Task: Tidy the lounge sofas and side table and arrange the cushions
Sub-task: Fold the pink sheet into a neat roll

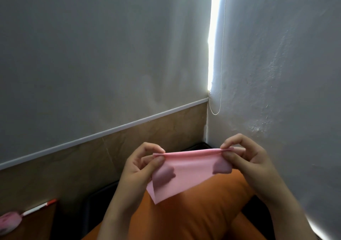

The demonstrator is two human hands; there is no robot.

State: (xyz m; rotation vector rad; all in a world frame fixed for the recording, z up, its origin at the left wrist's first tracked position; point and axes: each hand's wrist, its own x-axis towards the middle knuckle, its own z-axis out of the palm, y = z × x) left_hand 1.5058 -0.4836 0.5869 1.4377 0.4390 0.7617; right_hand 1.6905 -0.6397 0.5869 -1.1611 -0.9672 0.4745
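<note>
Holding a thin pink cloth (188,168) stretched between both hands at lower centre of the frame, the person seems to be at the folding or smoothing step of the tidying; the left hand (140,168) has its grip closed on the cloth's upper left corner, thumb and forefinger pinching it, and the right hand (247,158) pinches the upper right corner likewise, with other fingers showing as dark shapes through the fabric; the top edge runs taut and slightly rolled, while the lower part hangs to a point at lower left; the next move, I judge, calls for bringing the two corners together evenly, keeping the pinch firm since so light a cloth would slip or skew easily; just below the cloth lies an orange cushion (193,212), resting on a dark sofa (99,199) tucked into the corner of the room, and not yet arranged as far as I can tell; at lower left a brown desk (36,221) carries a pink fluffy thing (7,223) and a red-and-white stick (39,207), too cut off to name; behind, a pale wall (92,55) fills the upper left, with a white trim (110,131) above a tan tiled band (73,166); a bright strip of daylight (212,37) and a hanging bead cord (222,55) mark the corner at upper right.
</note>
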